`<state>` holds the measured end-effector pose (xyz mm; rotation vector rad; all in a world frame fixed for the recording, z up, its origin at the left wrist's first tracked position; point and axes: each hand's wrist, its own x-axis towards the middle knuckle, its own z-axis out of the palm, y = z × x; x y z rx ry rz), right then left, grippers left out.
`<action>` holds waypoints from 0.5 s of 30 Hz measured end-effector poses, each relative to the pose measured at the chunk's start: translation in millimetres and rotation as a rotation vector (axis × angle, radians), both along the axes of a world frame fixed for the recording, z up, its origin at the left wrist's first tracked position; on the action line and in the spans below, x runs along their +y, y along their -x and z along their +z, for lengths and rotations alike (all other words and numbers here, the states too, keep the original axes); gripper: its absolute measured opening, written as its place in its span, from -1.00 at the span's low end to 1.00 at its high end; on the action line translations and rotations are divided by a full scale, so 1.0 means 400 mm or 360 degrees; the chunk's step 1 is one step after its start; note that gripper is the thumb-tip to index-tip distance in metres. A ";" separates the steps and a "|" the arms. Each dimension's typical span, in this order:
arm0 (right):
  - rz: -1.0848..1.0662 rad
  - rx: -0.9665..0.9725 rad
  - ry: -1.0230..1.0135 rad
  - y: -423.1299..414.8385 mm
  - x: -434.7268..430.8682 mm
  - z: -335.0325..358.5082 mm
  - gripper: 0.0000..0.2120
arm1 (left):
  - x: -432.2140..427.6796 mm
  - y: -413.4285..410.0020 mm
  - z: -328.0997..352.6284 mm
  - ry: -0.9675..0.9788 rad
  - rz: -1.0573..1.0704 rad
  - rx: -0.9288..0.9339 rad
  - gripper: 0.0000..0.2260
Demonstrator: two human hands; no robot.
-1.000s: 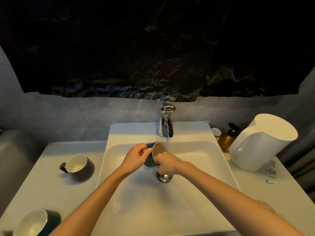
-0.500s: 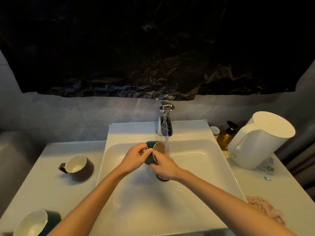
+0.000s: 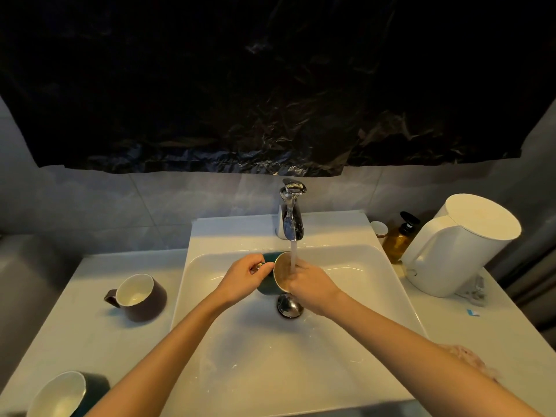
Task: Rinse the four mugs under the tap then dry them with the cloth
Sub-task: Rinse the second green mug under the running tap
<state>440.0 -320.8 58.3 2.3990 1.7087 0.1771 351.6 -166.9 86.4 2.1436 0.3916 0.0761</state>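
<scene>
Green mug point(image 3: 266, 286) is held tipped on its side under the tap point(image 3: 290, 218), over the far middle of the sink point(image 3: 240, 356). The left hand point(image 3: 243, 278) pinches its handle and the right hand point(image 3: 310, 284) curls over its rim, in the running water point(image 3: 292, 254). Best to turn it slowly so water reaches the whole inside, with a firm pinch on the wet handle.

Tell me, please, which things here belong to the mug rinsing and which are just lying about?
For the job: dark green ceramic mug in the left hand and right hand; running chrome tap; white sink basin; brown ceramic mug; second dark green mug; pink cloth.
Lying about: white plastic kettle; amber pump bottle; small white jar.
</scene>
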 end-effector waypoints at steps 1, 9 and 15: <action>-0.0017 -0.0006 -0.0043 0.006 0.004 0.005 -0.51 | -0.002 -0.002 -0.006 0.0029 0.0048 -0.0047 -0.78; -0.0177 0.0372 -0.0167 0.046 0.024 -0.008 -0.75 | -0.030 0.010 -0.054 0.0803 0.0431 0.0043 -0.28; -0.0122 0.0561 -0.0345 0.067 0.018 0.001 -0.71 | -0.028 -0.022 -0.048 0.0763 0.0547 -0.0051 -0.43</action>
